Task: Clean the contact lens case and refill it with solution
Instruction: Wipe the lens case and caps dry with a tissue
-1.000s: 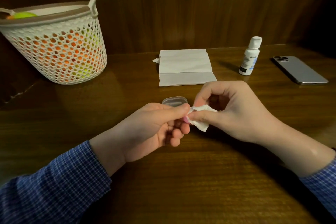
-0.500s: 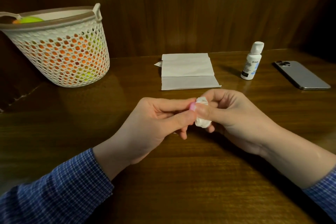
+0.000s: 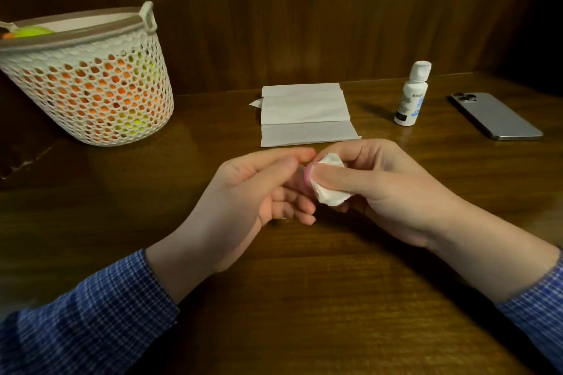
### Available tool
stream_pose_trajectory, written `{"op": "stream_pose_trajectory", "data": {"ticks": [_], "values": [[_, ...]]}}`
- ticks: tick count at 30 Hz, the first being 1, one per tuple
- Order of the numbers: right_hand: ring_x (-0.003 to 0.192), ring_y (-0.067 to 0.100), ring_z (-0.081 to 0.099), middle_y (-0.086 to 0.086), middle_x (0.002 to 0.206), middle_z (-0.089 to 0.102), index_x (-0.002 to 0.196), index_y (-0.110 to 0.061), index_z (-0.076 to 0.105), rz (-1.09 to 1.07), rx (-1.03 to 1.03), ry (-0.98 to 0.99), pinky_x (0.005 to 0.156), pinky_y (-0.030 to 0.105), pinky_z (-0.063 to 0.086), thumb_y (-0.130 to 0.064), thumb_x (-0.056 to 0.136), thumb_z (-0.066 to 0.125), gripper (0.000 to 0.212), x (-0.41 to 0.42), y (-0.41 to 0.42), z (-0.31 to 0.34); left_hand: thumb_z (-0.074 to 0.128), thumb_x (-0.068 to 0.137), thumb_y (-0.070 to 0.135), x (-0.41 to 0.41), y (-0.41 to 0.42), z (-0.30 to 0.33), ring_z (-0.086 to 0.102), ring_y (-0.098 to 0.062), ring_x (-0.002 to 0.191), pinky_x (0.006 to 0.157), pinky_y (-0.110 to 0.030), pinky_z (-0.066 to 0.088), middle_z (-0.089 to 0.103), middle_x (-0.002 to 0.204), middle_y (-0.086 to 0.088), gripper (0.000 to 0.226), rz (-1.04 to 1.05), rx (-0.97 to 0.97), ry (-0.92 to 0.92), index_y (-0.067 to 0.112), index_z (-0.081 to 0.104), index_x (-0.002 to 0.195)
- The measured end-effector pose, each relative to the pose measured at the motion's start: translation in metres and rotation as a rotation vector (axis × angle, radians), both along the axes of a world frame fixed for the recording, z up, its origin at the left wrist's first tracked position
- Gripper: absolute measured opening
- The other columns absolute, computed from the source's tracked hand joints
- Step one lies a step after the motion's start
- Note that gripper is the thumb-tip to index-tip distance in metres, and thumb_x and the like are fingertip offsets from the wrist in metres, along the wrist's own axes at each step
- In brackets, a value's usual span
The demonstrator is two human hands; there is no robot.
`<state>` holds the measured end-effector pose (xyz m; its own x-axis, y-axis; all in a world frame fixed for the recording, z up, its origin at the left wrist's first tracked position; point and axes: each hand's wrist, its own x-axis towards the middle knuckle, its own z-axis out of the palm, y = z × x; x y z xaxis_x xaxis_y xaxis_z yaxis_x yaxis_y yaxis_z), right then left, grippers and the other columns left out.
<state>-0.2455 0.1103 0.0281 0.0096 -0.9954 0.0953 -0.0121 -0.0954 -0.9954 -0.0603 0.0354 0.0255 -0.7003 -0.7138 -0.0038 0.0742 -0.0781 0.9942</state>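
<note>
My left hand (image 3: 256, 192) pinches a small pink contact lens case (image 3: 308, 176); only its rim shows between my fingers. My right hand (image 3: 380, 189) presses a crumpled white tissue (image 3: 330, 192) against that case, thumb on top. Both hands meet just above the wooden table (image 3: 289, 298). A small white solution bottle (image 3: 411, 94) with a white cap stands upright at the back right, apart from both hands.
A folded white paper towel (image 3: 304, 114) lies flat behind my hands. A white perforated basket (image 3: 91, 85) holding orange and green items stands at the back left. A grey phone (image 3: 495, 116) lies face down at the far right. A dark wood wall closes the back.
A clear lid seen behind my left hand a second ago is now hidden. My hands have turned the case against the tissue, and the view has tilted slightly upward.
</note>
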Motion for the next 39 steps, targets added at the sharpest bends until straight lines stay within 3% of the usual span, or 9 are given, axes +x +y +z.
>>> {"op": "stream_pose_trajectory", "data": {"ticks": [2,6,12,18,21,25,30,34,39], "values": [[0.071,0.02,0.063,0.015,0.08,0.073,0.088,-0.006,0.078,-0.054,-0.069,0.155,0.062,0.031,0.049,-0.017,0.087,0.076,0.012,-0.002,0.001,0.001,0.059,0.08,0.041,-0.003,-0.003,0.004,0.066,-0.016,0.059,0.052,-0.026,0.055,0.071,0.075,-0.013,0.051,-0.028,0.162,-0.141,0.001,0.069,0.109],[0.075,0.02,0.071,0.01,0.086,0.078,0.093,-0.007,0.079,-0.018,-0.167,0.347,0.068,0.024,0.056,-0.016,0.088,0.076,0.011,-0.003,0.005,0.005,0.07,0.073,0.054,0.0,-0.005,0.004,0.055,-0.012,0.05,0.045,-0.022,0.045,0.063,0.064,-0.008,0.053,-0.23,0.25,-0.281,0.002,0.069,0.084],[0.08,0.023,0.073,0.005,0.086,0.079,0.092,-0.01,0.08,-0.028,-0.19,0.434,0.07,0.037,0.06,-0.016,0.084,0.081,0.01,-0.004,0.007,0.007,0.072,0.078,0.041,0.005,-0.008,0.001,0.058,-0.009,0.058,0.05,-0.02,0.048,0.067,0.074,-0.007,0.045,-0.337,0.317,-0.206,0.0,0.072,0.097],[0.08,0.025,0.071,0.009,0.086,0.078,0.089,-0.01,0.08,-0.077,-0.14,0.249,0.07,0.034,0.056,-0.026,0.078,0.081,0.019,0.0,0.005,0.0,0.066,0.086,0.033,0.007,-0.008,-0.001,0.06,-0.009,0.062,0.054,-0.02,0.051,0.069,0.077,-0.008,0.041,-0.313,0.291,-0.097,-0.003,0.072,0.105],[0.081,0.022,0.068,0.014,0.088,0.076,0.089,-0.006,0.08,-0.056,-0.09,0.16,0.074,0.033,0.054,-0.017,0.081,0.08,0.014,0.0,0.005,-0.001,0.061,0.09,0.027,0.006,-0.007,-0.005,0.061,-0.008,0.063,0.055,-0.02,0.052,0.07,0.078,-0.007,0.041,-0.289,0.296,-0.074,-0.007,0.07,0.11],[0.083,0.015,0.07,0.01,0.087,0.078,0.091,-0.004,0.08,-0.012,-0.089,0.178,0.075,0.024,0.055,-0.005,0.087,0.076,0.006,-0.001,0.004,0.004,0.065,0.089,0.03,0.003,-0.008,-0.002,0.062,-0.008,0.065,0.057,-0.02,0.052,0.07,0.08,-0.006,0.029,-0.332,0.367,-0.079,0.008,0.079,0.101],[0.087,0.019,0.073,0.01,0.09,0.079,0.096,-0.003,0.079,0.054,-0.096,0.168,0.079,0.028,0.057,-0.009,0.085,0.076,0.012,-0.001,0.007,0.008,0.071,0.083,0.037,0.002,-0.01,-0.002,0.058,-0.006,0.061,0.054,-0.017,0.05,0.066,0.077,-0.002,0.038,-0.368,0.442,-0.072,0.006,0.07,0.104],[0.072,0.012,0.069,0.002,0.078,0.076,0.084,-0.014,0.078,-0.012,-0.097,0.123,0.065,0.022,0.054,-0.023,0.075,0.081,0.013,0.004,0.008,0.007,0.069,0.084,0.032,0.004,-0.009,-0.005,0.061,-0.005,0.065,0.058,-0.018,0.052,0.068,0.079,-0.003,0.027,-0.339,0.328,-0.004,0.009,0.077,0.094],[0.065,0.012,0.064,0.004,0.072,0.071,0.081,-0.014,0.072,-0.059,0.023,-0.024,0.056,0.022,0.051,-0.034,0.067,0.083,0.026,0.006,0.008,0.001,0.069,0.09,0.025,0.008,-0.014,-0.01,0.067,-0.01,0.08,0.071,-0.023,0.057,0.073,0.091,-0.002,0.038,-0.273,0.075,0.042,0.005,0.073,0.121]]}}
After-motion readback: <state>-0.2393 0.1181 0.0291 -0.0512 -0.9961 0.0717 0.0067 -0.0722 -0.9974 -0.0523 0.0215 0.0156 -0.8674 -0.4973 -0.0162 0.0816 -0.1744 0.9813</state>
